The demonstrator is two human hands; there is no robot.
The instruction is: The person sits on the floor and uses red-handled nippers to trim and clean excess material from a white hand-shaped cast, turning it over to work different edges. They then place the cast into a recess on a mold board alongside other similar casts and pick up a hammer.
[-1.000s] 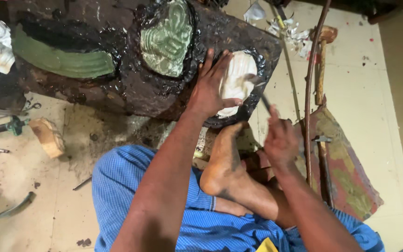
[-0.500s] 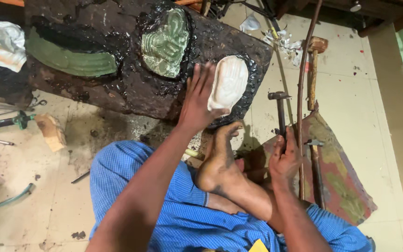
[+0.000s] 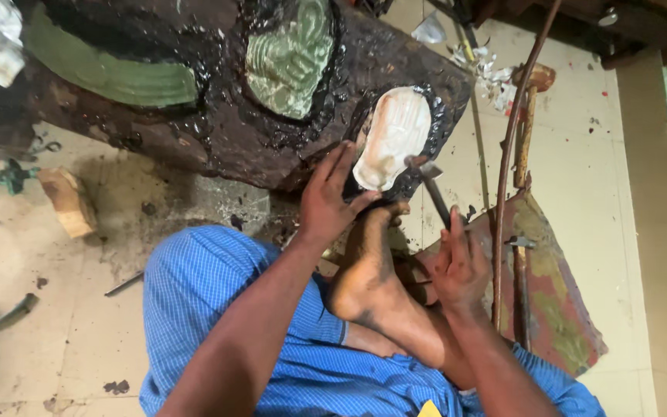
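Head view: the left hand [image 3: 327, 202] lies spread, fingertips pressing the lower edge of a pale embossed metal piece [image 3: 392, 136] set in the black pitch block [image 3: 218, 131]. The right hand [image 3: 459, 266] grips a small hammer [image 3: 430, 189], head touching that piece, beside 1 bare foot [image 3: 368, 270].

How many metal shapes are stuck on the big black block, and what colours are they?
Green metal shapes: 2, a long curved strip and a leaf-like piece.
Pale silvery shapes: 1, the oval piece that the left hand touches, with the hammer in the right hand beside it.
Total: 3
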